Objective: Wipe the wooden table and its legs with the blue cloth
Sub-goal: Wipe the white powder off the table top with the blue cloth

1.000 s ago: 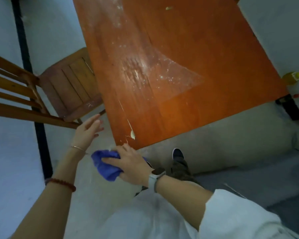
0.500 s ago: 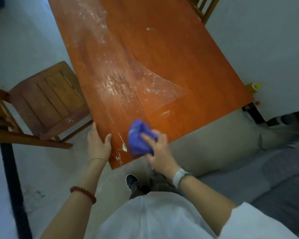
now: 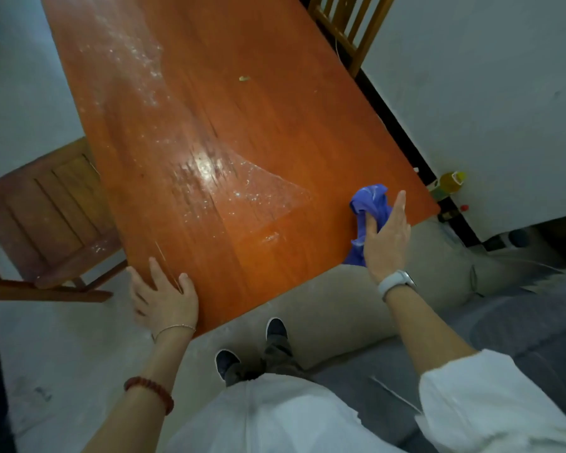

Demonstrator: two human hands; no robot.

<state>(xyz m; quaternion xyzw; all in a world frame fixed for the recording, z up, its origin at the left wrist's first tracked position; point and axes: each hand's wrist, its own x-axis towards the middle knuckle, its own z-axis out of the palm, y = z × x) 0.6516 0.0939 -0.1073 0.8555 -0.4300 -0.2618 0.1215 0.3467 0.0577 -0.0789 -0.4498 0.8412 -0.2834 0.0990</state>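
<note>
The orange wooden table [image 3: 242, 142] stretches away from me, with a dusty white smear down its left-middle part and a small crumb farther back. My right hand [image 3: 386, 240] holds the bunched blue cloth [image 3: 368, 207] at the table's near right edge; the thumb curls into the cloth while the other fingers point up straight. My left hand [image 3: 164, 299] rests over the near left corner, fingers spread on the top. The table legs are hidden under the top.
A wooden chair [image 3: 46, 220] stands close to the table's left side. Another chair [image 3: 347, 24] is at the far right by a white wall. A yellow bottle [image 3: 450, 183] sits on the floor past the right corner. My shoes [image 3: 252, 344] are below the table edge.
My right hand has swept the blue cloth from the near left corner along the front edge to the right side. My left hand stayed on the left corner.
</note>
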